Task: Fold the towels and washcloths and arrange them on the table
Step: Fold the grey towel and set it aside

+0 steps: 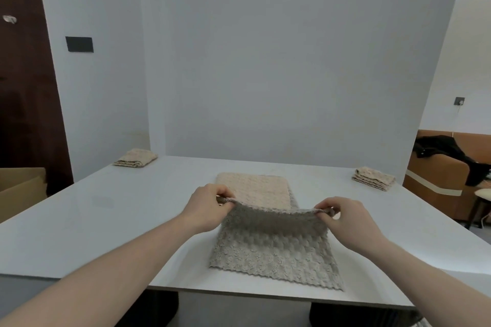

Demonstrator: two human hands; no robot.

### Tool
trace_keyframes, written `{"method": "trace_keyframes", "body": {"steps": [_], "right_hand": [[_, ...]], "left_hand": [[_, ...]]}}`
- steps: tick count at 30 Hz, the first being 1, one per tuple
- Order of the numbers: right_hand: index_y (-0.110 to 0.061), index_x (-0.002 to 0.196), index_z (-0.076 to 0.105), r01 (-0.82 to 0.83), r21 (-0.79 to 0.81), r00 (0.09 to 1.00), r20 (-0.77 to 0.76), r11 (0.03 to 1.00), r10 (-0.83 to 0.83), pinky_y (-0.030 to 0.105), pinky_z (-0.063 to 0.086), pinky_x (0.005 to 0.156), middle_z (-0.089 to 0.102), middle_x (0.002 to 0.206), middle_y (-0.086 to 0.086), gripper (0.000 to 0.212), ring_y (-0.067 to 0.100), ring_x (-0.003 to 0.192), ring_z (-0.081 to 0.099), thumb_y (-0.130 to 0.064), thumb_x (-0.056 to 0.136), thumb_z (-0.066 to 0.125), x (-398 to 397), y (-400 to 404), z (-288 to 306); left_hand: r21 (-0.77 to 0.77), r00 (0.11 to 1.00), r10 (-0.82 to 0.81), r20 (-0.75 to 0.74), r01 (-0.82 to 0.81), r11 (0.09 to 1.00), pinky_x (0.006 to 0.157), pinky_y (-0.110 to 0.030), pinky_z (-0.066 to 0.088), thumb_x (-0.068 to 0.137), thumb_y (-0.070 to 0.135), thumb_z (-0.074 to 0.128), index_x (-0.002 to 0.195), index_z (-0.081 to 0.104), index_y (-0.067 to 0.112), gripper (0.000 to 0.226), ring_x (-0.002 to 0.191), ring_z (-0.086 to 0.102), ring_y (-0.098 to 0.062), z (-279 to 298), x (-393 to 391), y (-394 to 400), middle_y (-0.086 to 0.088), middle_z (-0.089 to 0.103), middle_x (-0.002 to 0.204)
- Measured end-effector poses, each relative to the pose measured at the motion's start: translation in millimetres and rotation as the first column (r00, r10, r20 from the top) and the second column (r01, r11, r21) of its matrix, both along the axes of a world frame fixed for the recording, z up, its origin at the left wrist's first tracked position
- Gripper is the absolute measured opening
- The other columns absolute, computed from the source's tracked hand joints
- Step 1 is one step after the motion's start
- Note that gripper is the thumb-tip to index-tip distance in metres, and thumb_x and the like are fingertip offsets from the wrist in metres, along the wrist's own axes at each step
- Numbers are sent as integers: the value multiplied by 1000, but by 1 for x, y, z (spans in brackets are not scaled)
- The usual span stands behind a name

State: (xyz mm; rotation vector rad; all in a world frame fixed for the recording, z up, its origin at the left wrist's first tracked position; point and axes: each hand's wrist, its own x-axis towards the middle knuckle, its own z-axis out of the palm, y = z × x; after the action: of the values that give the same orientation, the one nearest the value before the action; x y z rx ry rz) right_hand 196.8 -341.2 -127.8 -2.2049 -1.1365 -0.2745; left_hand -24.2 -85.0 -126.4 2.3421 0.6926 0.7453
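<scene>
1. The table [106, 220] carries everything.
2. A grey towel [273, 255] lies at its near edge, far half lifted.
3. Left hand [206, 206] and right hand [342, 218] pinch its raised corners.
4. Folded washcloths sit at the far left corner [136, 158] and far right corner [373, 178].

We face a plain pale wall [265, 61], evenly lit, which steps forward at a corner on the left. On that left part we see a dark switch plate [79, 44]. Beside it stands a dark brown door [24, 87] with a metal handle [10, 19]. Below the door sits a cardboard box [21, 191]. The white desk [79, 220] has a glossy top. On the right we see a tan sofa [435, 188] with black clothing [451, 154] draped over it, and a wall socket [459, 100] above.
</scene>
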Motion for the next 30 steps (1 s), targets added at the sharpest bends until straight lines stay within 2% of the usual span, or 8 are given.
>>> {"method": "trace_keyframes", "body": {"steps": [3, 7, 12, 16, 21, 25, 30], "right_hand": [[-38, 91, 77, -29, -57, 999, 31, 998, 31, 26, 54, 79, 69, 84, -24, 11, -3, 85, 63, -30, 91, 69, -10, -13, -11], [-40, 91, 75, -48, -109, 997, 50, 993, 53, 14, 47, 73, 67, 84, -26, 10, -6, 85, 61, -31, 90, 70, -21, -28, -27], [-44, 93, 73, -64, -153, 996, 51, 986, 73, 17, 50, 78, 67, 88, -24, 12, -3, 87, 61, -34, 90, 69, -31, -41, -40], [-47, 93, 74, -86, -165, 995, 39, 983, 94, 18, 50, 78, 67, 88, -24, 10, -4, 86, 62, -39, 90, 69, -35, -48, -50], [-45, 96, 78, -110, -181, 992, 36, 977, 118, 11, 42, 77, 65, 91, -29, 13, -7, 91, 60, -39, 89, 69, -40, -54, -59], [-47, 96, 77, -112, -194, 993, 24, 975, 119, 12, 41, 82, 63, 97, -35, 13, -8, 100, 56, -41, 92, 66, -42, -56, -66], [-45, 95, 79, -118, -172, 993, 3, 978, 120, 9, 39, 86, 62, 98, -37, 13, -4, 104, 51, -41, 92, 67, -45, -57, -77]], "left_hand": [[26, 1000, -24, -19, 24, 999, 82, -26, 55, 90, 25, 70, 88, 76, 31, 8, 86, 66, -1, -11, -13, -11, 16, 72, 87], [79, 997, -55, -46, 58, 995, 85, -31, 56, 89, 29, 70, 90, 76, 32, 6, 87, 65, -2, -28, -27, -20, 17, 72, 90], [114, 994, -70, -89, 80, 990, 92, -29, 54, 90, 29, 69, 95, 74, 34, 9, 95, 63, 1, -41, -40, -30, 21, 69, 97], [139, 988, -87, -130, 105, 985, 96, -28, 52, 89, 32, 67, 91, 72, 41, 10, 99, 64, 1, -50, -46, -34, 21, 71, 102], [186, 980, -72, -187, 108, 977, 96, -29, 52, 88, 36, 66, 100, 75, 38, 15, 102, 64, -1, -59, -51, -35, 20, 72, 110], [204, 971, -83, -225, 131, 970, 97, -23, 50, 89, 38, 67, 105, 76, 34, 19, 104, 65, 1, -64, -53, -36, 24, 69, 122], [196, 970, -83, -230, 130, 972, 91, -20, 51, 89, 38, 67, 102, 78, 31, 18, 97, 66, 3, -72, -56, -36, 27, 69, 118]]}}
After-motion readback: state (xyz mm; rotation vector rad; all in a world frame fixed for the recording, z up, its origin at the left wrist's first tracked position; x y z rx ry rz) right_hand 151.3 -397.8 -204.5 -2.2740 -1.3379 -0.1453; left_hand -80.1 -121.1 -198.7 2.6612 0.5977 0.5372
